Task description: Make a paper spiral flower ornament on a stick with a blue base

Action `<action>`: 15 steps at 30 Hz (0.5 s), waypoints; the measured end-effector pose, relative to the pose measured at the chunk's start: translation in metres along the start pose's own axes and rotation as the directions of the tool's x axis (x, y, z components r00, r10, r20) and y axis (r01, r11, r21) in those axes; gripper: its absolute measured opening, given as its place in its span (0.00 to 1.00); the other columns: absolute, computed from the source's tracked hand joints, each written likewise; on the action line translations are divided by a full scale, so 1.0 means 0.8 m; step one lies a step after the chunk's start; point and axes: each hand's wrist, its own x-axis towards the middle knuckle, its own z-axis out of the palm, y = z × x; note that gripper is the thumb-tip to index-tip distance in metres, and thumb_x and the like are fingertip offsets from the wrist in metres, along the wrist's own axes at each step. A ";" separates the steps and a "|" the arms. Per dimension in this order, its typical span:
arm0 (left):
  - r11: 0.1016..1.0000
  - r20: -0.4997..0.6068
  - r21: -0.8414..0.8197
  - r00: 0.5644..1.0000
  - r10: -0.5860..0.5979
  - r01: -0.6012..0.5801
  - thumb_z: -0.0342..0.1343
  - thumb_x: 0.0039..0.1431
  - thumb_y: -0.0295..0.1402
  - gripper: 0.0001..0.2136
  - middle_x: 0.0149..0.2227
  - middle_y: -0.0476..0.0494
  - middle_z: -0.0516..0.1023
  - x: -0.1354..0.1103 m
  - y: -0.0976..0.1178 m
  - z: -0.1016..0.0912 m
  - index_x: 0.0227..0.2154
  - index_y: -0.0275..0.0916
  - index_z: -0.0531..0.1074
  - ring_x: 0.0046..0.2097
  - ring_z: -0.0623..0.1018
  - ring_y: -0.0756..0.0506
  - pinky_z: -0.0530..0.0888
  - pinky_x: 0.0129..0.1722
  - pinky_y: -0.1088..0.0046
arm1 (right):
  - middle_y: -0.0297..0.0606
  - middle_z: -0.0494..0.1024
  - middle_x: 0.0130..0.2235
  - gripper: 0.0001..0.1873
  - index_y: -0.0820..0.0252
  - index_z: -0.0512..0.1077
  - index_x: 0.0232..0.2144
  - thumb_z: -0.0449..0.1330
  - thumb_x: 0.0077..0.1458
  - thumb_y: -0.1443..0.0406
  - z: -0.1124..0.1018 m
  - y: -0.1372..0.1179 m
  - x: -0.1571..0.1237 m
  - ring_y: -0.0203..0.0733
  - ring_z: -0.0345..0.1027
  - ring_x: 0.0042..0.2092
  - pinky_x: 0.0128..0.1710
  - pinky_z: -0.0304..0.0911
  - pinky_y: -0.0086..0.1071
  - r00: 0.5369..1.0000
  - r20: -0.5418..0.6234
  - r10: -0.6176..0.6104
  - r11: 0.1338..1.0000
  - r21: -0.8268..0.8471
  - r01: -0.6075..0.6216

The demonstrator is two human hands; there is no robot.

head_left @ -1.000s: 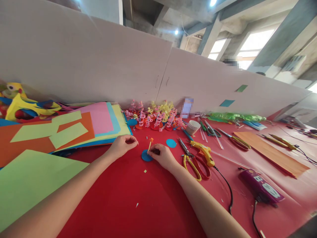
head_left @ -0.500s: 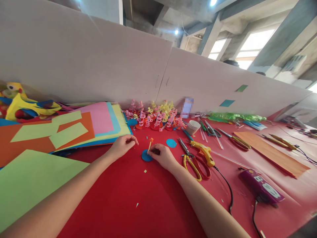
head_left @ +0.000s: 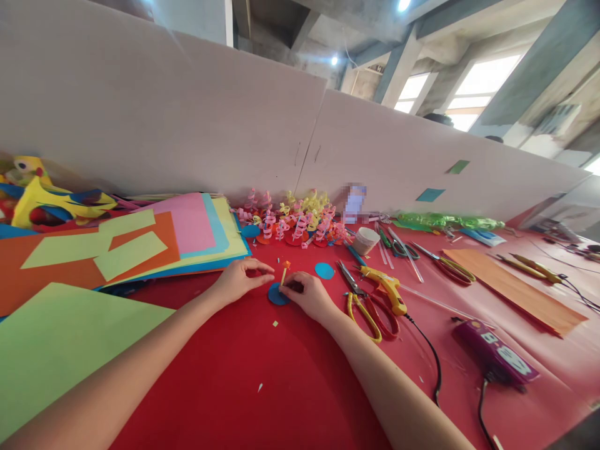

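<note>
Overhead, we see concrete beams and bright windows above a pale partition backing the red table cover. Stacked paper sheets lie to our left, with scissors and a glue gun to the right. Between them a blue disc lies flat. Our right hand pinches a yellow stick upright on it. Our left hand sits just beside the disc with its fingertips drawn together; we cannot tell whether they hold anything.

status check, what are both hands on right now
Right hand pinching thin yellow stick with orange tip, standing on round blue paper disc. Left hand fingertips pinched beside disc. Yellow-handled scissors close right, not in the way.
</note>
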 end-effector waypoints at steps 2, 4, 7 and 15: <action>1.000 0.046 0.003 0.999 0.016 -0.016 0.59 0.47 0.38 0.11 0.34 0.45 0.80 -0.001 0.003 0.006 0.34 0.41 0.77 0.38 0.77 0.45 0.70 0.41 0.69 | 0.33 0.73 0.26 0.02 0.60 0.73 0.27 0.60 0.49 0.68 0.001 0.001 0.000 0.34 0.64 0.28 0.28 0.58 0.26 1.000 -0.001 -0.009 1.000 0.007 0.009; 0.999 0.072 0.009 0.997 0.033 -0.034 0.59 0.48 0.37 0.11 0.34 0.45 0.80 -0.002 0.005 0.012 0.34 0.41 0.77 0.38 0.77 0.45 0.70 0.41 0.70 | 0.33 0.73 0.26 0.02 0.61 0.73 0.27 0.60 0.49 0.68 0.001 0.002 0.001 0.35 0.64 0.27 0.28 0.58 0.26 1.000 0.000 -0.021 1.000 0.019 0.021; 0.998 0.063 -0.002 0.996 0.061 -0.061 0.58 0.49 0.36 0.09 0.35 0.45 0.80 -0.004 0.008 0.021 0.33 0.41 0.77 0.38 0.77 0.45 0.70 0.41 0.70 | 0.33 0.73 0.25 0.03 0.61 0.73 0.26 0.60 0.50 0.67 0.002 0.003 0.001 0.35 0.64 0.27 0.27 0.58 0.26 0.999 -0.011 -0.032 0.999 0.021 0.032; 0.993 -0.037 0.037 0.993 0.116 -0.114 0.57 0.51 0.33 0.04 0.32 0.47 0.80 -0.006 0.006 0.030 0.29 0.42 0.76 0.36 0.76 0.46 0.71 0.39 0.70 | 0.35 0.76 0.28 0.03 0.60 0.74 0.27 0.60 0.49 0.67 0.003 0.003 0.000 0.36 0.66 0.29 0.29 0.60 0.26 0.999 -0.014 -0.033 0.999 0.010 0.033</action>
